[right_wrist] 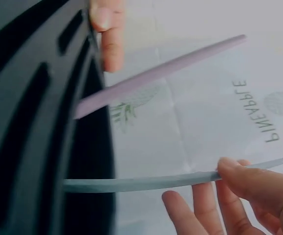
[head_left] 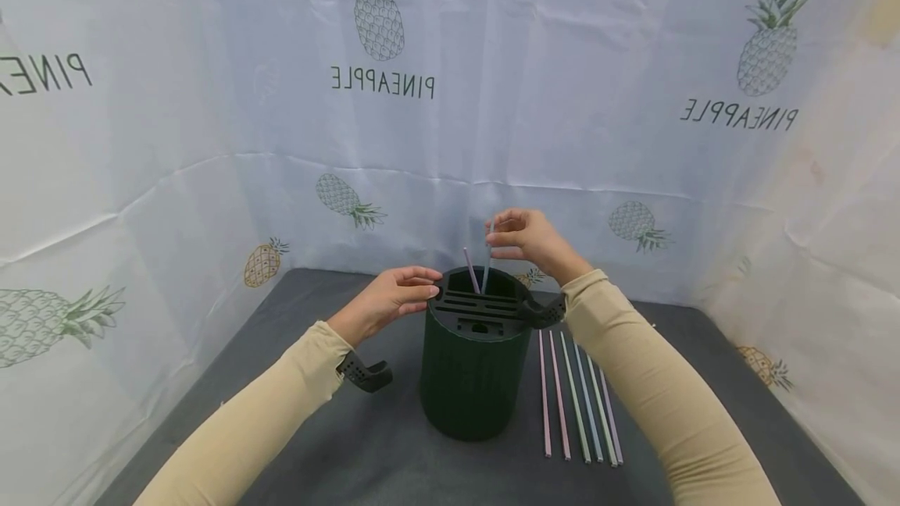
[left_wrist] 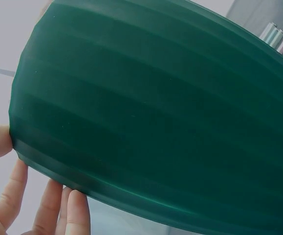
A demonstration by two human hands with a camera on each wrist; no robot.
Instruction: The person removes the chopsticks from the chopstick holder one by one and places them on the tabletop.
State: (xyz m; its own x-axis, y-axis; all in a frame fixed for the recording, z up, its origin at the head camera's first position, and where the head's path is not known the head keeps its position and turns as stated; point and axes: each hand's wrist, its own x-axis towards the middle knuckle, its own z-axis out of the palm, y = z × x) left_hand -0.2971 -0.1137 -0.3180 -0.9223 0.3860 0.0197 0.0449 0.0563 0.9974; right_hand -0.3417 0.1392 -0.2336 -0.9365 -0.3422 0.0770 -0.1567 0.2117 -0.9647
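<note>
A dark green knife and utensil holder (head_left: 474, 381) stands upright, with a slotted black top (head_left: 478, 305) and an open compartment at its back. My left hand (head_left: 390, 297) rests its fairly straight fingers and thumb against the left of the holder's rim. In the right wrist view, my right hand (right_wrist: 249, 196) pinches a pale blue chopstick (right_wrist: 146, 183) near its upper end, between thumb and fingers. The lower end of this chopstick is inside the back compartment, hidden by the wall. Beside it a pink chopstick (right_wrist: 165, 68) leans out of the same compartment, not held.
Several pastel chopsticks (head_left: 578, 400) lie side by side on the dark grey table (head_left: 351, 443), right of the holder and near my right forearm. A white curtain (head_left: 492, 131) with pineapple prints surrounds the table at the back and sides. Each wrist wears a black camera strap.
</note>
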